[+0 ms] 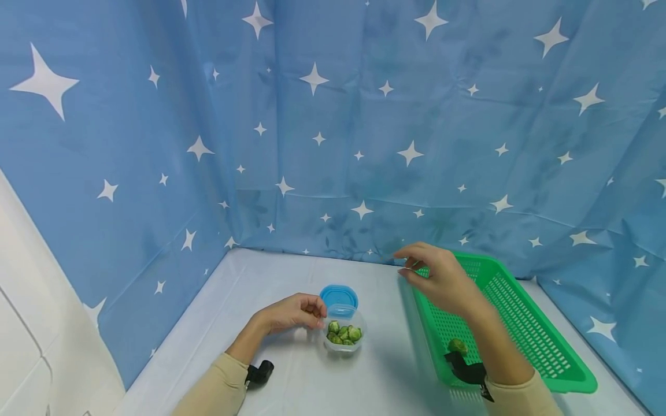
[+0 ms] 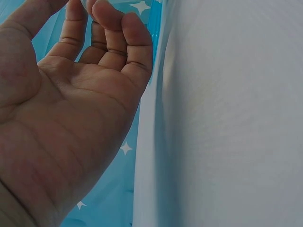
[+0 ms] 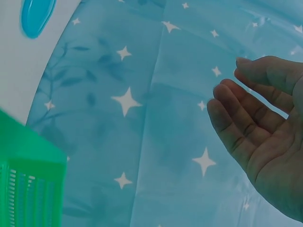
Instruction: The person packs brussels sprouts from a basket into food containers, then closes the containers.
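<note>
Head view is showing a person sitting at a white table [image 1: 291, 381] with a blue star-print curtain [image 1: 333, 127] hanging all around the back and sides. Left hand [image 1: 291, 314] is resting on the table near the middle, fingers curling in and touching the rim of a small clear container [image 1: 344, 335]; whether it's really gripping the tub or just touching it I can't tell, since the left wrist view is only showing the left hand's [image 2: 71, 109] bent fingers [image 2: 125, 42] with nothing clear between them. The container is sitting about mid-table, closer to the front edge, and it's holding a handful of brussels sprouts [image 1: 344, 334]. Its blue lid [image 1: 339, 297] is lying flat on the table just behind it, touching or nearly touching it.

Right hand [image 1: 439, 277] is hovering in the air over the back left corner of a green basket [image 1: 525, 323], fingers loosely bent and holding nothing; the right wrist view is showing the same thing, with the right hand [image 3: 265, 142] having an empty palm and relaxed fingers [image 3: 232, 127]. The basket is lying along the right side of the table, and one lone sprout [image 1: 457, 346] is sitting inside it near its front end, well apart from the hand above
</note>
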Action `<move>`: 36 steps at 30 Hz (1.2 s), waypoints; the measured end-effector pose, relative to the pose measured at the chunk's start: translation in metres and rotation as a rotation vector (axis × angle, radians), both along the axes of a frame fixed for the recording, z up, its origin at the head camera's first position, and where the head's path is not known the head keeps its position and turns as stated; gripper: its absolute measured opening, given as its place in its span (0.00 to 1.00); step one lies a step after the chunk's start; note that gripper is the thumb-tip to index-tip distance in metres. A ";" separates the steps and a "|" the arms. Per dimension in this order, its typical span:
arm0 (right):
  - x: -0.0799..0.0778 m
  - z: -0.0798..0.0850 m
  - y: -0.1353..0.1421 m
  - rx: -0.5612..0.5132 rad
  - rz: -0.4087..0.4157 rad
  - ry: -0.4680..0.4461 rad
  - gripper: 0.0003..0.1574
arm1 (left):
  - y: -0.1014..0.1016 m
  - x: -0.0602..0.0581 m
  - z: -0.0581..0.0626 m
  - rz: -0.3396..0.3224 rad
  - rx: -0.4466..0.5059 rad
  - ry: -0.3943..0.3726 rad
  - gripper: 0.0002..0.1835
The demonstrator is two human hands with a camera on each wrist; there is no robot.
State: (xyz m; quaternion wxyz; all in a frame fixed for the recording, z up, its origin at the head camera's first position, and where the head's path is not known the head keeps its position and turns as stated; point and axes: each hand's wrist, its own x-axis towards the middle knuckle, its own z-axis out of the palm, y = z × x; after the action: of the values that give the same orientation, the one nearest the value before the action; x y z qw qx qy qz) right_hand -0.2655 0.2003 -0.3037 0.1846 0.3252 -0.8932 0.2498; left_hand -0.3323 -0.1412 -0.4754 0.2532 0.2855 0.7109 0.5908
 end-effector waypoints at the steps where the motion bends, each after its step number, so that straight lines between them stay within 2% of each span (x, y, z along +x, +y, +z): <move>1: -0.002 0.000 0.002 -0.003 0.002 -0.003 0.19 | 0.000 0.000 0.000 0.001 -0.002 0.001 0.21; 6: -0.010 -0.003 0.014 -0.009 0.013 -0.034 0.19 | 0.000 0.000 0.000 0.003 -0.006 0.000 0.22; 13: -0.024 -0.005 0.032 -0.039 -0.002 -0.134 0.18 | 0.000 -0.001 -0.001 0.005 -0.002 0.000 0.21; 17: -0.033 -0.007 0.042 -0.040 -0.003 -0.148 0.17 | 0.000 -0.001 -0.001 0.001 0.001 -0.001 0.21; 23: -0.045 -0.012 0.058 -0.024 -0.049 -0.192 0.16 | 0.000 0.000 -0.001 -0.003 0.005 -0.008 0.21; 36: -0.057 -0.026 0.094 -0.005 -0.087 -0.223 0.16 | 0.000 -0.001 -0.002 -0.001 -0.001 -0.006 0.19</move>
State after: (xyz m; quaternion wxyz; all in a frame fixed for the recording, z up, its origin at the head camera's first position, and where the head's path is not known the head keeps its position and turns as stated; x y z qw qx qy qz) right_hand -0.3226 0.2947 -0.3300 0.0956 0.2558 -0.9208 0.2785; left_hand -0.3332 -0.1415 -0.4778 0.2559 0.2837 0.7103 0.5912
